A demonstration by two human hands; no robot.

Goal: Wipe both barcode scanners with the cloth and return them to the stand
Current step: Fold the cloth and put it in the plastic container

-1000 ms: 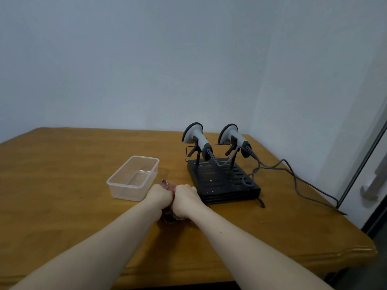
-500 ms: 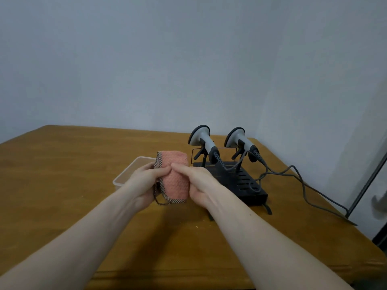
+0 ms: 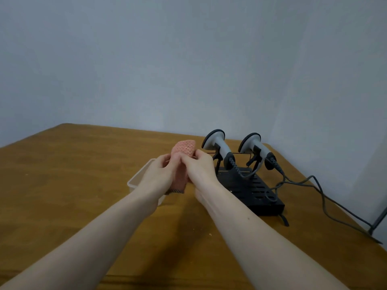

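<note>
Lifting the pink knitted cloth off the table since a second ago, our left hand and right hand both pinch it mid-frame; both grey handheld barcode scanners remain unwiped on the black slotted stand.

Table ran near to far, w/ a wall behind it. Stand sat on table at far right. Two scanners rested on stand's far end, side by side: left scanner & right scanner. Cables trailed right & nearward from stand. Container lay left of stand, partly behind left hand. Both hands, left & right hand, held cloth up betw. them, above table, just left of left scanner.
</note>
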